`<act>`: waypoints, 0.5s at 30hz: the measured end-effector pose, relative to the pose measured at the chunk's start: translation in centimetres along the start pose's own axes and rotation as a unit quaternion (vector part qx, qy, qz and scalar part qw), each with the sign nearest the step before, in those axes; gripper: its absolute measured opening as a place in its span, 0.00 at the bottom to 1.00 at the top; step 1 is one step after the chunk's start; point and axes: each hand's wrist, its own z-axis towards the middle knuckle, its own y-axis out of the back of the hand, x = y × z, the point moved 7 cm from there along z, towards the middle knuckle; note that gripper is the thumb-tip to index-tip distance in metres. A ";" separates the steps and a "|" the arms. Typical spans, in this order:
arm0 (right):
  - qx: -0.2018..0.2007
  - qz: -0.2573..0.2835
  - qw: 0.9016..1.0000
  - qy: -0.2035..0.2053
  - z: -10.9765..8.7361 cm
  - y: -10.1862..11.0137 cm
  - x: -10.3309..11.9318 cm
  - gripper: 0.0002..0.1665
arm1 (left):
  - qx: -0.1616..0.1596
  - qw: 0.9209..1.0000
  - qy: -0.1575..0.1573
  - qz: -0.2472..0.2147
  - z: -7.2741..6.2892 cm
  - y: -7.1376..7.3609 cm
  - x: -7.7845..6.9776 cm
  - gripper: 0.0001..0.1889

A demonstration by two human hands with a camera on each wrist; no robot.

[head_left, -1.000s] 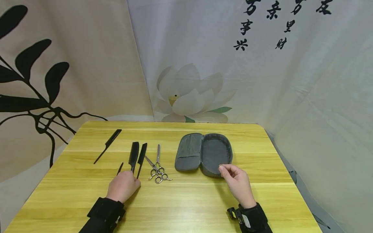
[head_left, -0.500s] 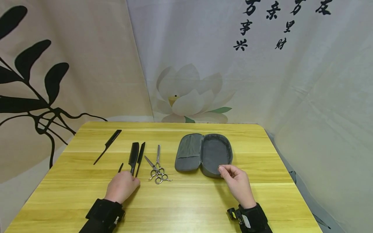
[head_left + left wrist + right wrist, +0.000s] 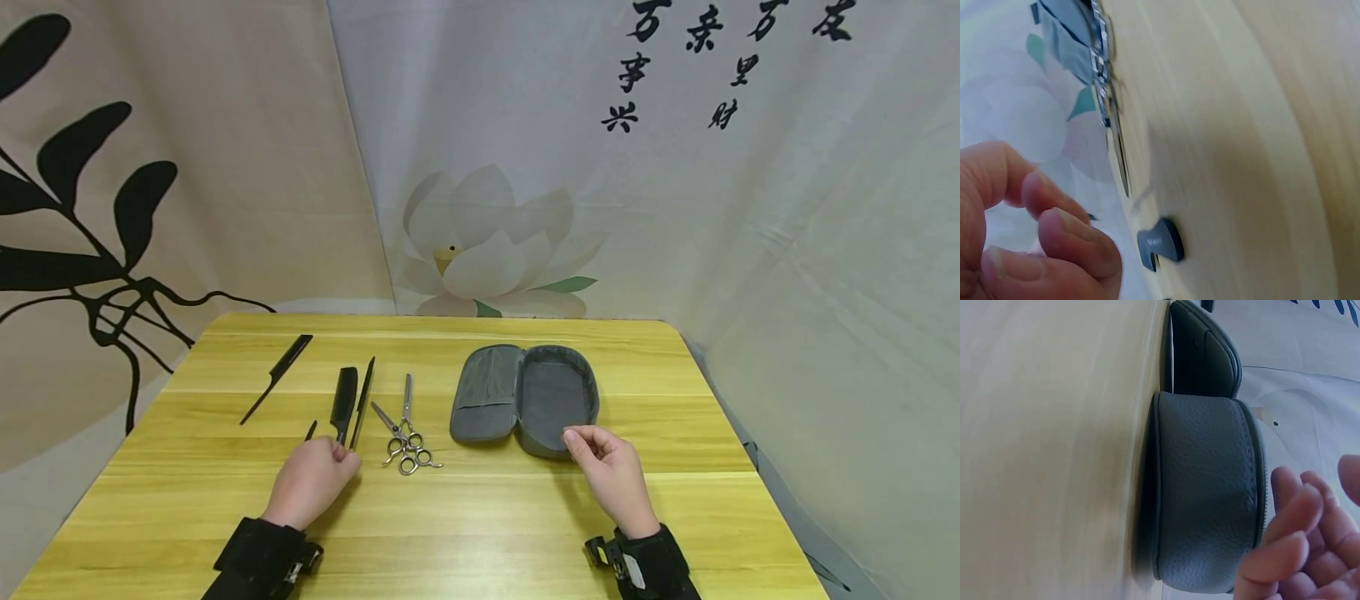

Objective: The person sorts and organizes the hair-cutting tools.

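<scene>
My left hand (image 3: 311,479) pinches a slim black comb (image 3: 363,398) by its lower end, its far end tipped up and seen nearly edge-on. In the left wrist view the curled fingers (image 3: 1079,247) hide most of it. Just left of it lies a wider black comb (image 3: 344,398), its handle partly behind the hand. A dark pointed tip (image 3: 311,430) shows past the knuckles. My right hand (image 3: 609,475) hovers loosely curled, holding nothing, with fingertips right at the front rim of an open grey zip case (image 3: 540,448).
Two pairs of metal hair scissors (image 3: 406,437) lie crossed between the combs and the case. A tail comb (image 3: 279,373) lies at the back left of the wooden table (image 3: 480,533). The case's lid (image 3: 483,392) is folded out to the left. A printed curtain (image 3: 510,125) hangs behind.
The slim comb has turned onto its edge and its far end has risen, pinched in my left hand, which has shifted slightly left. My right hand and the case have not moved.
</scene>
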 end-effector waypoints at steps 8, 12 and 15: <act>0.001 -0.004 1.000 0.001 0.0 0.1 0.1 0.17 | -0.005 0.995 0.001 -0.104 -0.4 -0.3 -0.7 0.14; 0.002 -0.001 1.000 -0.004 0.0 0.0 0.0 0.18 | -0.008 0.989 0.003 -0.150 -0.6 -0.7 -1.2 0.14; 0.002 -0.001 1.000 -0.005 0.0 -0.1 -0.1 0.18 | -0.015 0.984 0.000 -0.180 -0.8 -1.1 -1.7 0.11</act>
